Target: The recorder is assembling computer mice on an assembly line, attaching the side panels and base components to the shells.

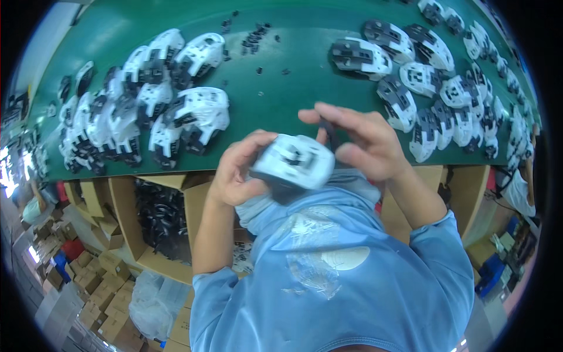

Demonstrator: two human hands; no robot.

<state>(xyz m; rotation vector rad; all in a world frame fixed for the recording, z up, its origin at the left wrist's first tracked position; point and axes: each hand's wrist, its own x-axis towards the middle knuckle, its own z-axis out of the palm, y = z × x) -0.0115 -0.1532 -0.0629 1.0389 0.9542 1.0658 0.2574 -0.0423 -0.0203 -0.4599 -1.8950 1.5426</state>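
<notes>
In front of my body, just off the table's near edge, my left hand grips a white and black moulded plastic shell by its left side. The shell is tilted, with slots and a dark recess in its white face. To its right is my right hand, fingers curled and thumb drawn in. A small dark strip-like part shows between those fingers and thumb; blur hides its exact shape. The right fingertips reach over the shell's upper right edge, and I cannot tell whether they touch it.
The green table carries clustered similar shells at left and more shells at right. Small black pieces lie scattered at the far middle. Below the edge stands an open carton of black parts; stacked boxes fill the lower left.
</notes>
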